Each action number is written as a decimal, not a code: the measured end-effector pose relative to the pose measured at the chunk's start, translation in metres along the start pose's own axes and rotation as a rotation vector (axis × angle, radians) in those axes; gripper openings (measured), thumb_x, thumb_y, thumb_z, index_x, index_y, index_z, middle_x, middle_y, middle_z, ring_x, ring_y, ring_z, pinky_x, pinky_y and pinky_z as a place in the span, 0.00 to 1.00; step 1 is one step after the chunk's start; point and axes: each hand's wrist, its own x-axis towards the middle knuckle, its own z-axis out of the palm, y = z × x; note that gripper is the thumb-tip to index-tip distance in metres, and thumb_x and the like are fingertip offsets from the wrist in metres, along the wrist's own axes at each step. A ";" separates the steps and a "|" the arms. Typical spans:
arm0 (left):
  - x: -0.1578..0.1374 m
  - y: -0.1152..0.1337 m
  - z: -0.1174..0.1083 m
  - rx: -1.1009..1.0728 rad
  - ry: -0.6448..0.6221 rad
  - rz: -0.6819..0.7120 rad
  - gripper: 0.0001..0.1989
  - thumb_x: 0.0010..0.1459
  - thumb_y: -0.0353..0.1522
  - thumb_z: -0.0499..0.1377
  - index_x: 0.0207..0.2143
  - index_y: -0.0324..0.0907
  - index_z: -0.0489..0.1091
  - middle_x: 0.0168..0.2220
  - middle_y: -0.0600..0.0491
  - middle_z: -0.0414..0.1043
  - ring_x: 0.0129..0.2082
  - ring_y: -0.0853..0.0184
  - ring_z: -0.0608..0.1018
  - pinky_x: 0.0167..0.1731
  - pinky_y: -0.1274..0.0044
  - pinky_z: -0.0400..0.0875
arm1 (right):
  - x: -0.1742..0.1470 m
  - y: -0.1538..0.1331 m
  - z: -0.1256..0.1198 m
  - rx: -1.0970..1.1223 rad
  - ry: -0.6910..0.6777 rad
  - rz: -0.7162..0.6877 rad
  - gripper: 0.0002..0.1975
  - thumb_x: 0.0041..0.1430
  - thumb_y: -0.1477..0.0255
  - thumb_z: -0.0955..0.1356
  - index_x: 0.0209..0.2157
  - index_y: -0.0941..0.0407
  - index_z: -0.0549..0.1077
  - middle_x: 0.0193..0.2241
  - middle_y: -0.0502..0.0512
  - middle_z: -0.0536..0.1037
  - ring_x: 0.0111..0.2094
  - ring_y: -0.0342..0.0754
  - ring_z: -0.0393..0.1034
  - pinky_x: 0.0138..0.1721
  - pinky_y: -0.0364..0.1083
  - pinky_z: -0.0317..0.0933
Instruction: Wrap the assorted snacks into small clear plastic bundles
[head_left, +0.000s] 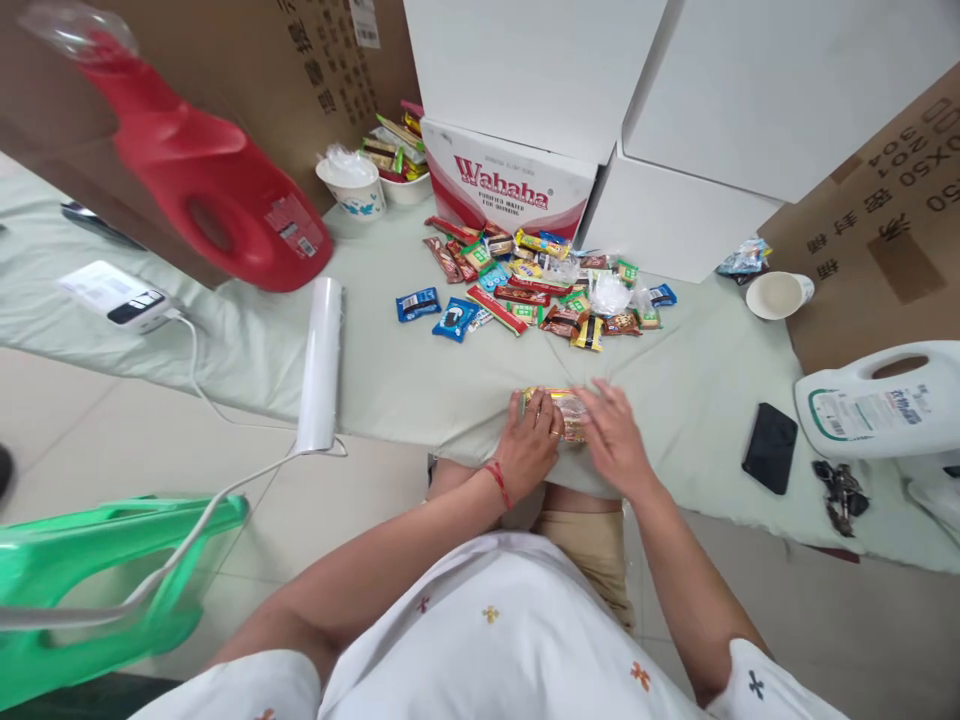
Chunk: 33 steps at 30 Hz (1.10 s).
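Fingers (535, 406) touch a packet (573, 422) on cloth (405, 385), boxes (517, 75) beyond.

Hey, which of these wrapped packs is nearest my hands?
The shiny gold pack, with your left hand on it and your right hand at its right end; the other packs lie farther off.

Left grip (531, 434) palm-down, right grip (616, 438) just beside it.

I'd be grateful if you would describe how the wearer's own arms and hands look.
Both hands are ungloved. The left hand has a thin red band bracelet at its wrist and what looks like a small metallic finger ring; the right hand shows no jewellery. Short white fabric sleeves with small cross-shaped motifs leave both forearms bare.
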 end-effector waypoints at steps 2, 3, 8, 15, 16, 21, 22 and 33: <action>-0.002 -0.005 -0.005 -0.084 -0.003 0.016 0.34 0.57 0.28 0.53 0.67 0.30 0.58 0.68 0.31 0.57 0.72 0.47 0.55 0.69 0.48 0.42 | 0.008 -0.002 0.005 -0.169 -0.158 -0.097 0.25 0.73 0.65 0.56 0.68 0.52 0.61 0.65 0.58 0.68 0.70 0.53 0.53 0.70 0.65 0.40; -0.005 -0.009 -0.007 -0.153 0.004 0.023 0.36 0.56 0.27 0.53 0.68 0.31 0.56 0.68 0.32 0.58 0.72 0.50 0.56 0.70 0.50 0.43 | 0.010 -0.004 0.010 -0.227 -0.216 -0.118 0.26 0.74 0.65 0.56 0.70 0.52 0.59 0.67 0.59 0.65 0.71 0.53 0.51 0.70 0.66 0.38; -0.036 -0.031 -0.012 -0.419 0.230 -0.162 0.42 0.53 0.25 0.50 0.71 0.36 0.47 0.69 0.39 0.58 0.71 0.59 0.58 0.69 0.59 0.52 | 0.006 -0.013 0.028 -0.399 -0.213 -0.121 0.28 0.72 0.63 0.61 0.69 0.55 0.58 0.69 0.63 0.60 0.71 0.57 0.50 0.69 0.70 0.31; -0.035 -0.020 0.000 -0.182 0.075 0.002 0.33 0.64 0.32 0.50 0.71 0.38 0.51 0.72 0.39 0.52 0.72 0.57 0.56 0.70 0.52 0.35 | 0.008 0.001 0.016 -0.206 -0.263 -0.064 0.32 0.66 0.70 0.63 0.70 0.55 0.57 0.70 0.63 0.58 0.72 0.56 0.47 0.69 0.66 0.41; -0.033 -0.019 0.001 -0.149 0.077 -0.002 0.31 0.67 0.32 0.48 0.71 0.39 0.52 0.71 0.40 0.54 0.71 0.58 0.58 0.70 0.51 0.34 | 0.008 0.007 0.010 -0.159 -0.235 -0.062 0.30 0.67 0.71 0.60 0.70 0.54 0.57 0.70 0.61 0.59 0.72 0.54 0.47 0.69 0.65 0.42; -0.027 -0.010 -0.004 -0.026 0.058 -0.008 0.27 0.68 0.29 0.47 0.68 0.39 0.58 0.68 0.39 0.60 0.69 0.55 0.63 0.70 0.48 0.38 | -0.005 0.017 0.003 -0.266 -0.182 -0.088 0.29 0.70 0.65 0.60 0.70 0.54 0.58 0.70 0.61 0.58 0.72 0.55 0.46 0.70 0.67 0.36; -0.026 -0.006 -0.004 -0.011 0.054 -0.009 0.28 0.67 0.29 0.48 0.68 0.37 0.58 0.68 0.38 0.60 0.69 0.54 0.62 0.70 0.48 0.40 | -0.009 0.014 0.006 -0.313 -0.205 -0.102 0.30 0.69 0.65 0.62 0.70 0.55 0.58 0.70 0.62 0.57 0.72 0.56 0.47 0.70 0.68 0.36; -0.003 0.011 0.019 -0.017 0.093 0.012 0.31 0.66 0.32 0.50 0.69 0.30 0.51 0.66 0.30 0.61 0.69 0.49 0.61 0.68 0.52 0.55 | -0.007 0.010 0.025 -0.019 -0.237 0.011 0.42 0.53 0.76 0.65 0.70 0.61 0.56 0.72 0.66 0.52 0.73 0.58 0.41 0.71 0.65 0.40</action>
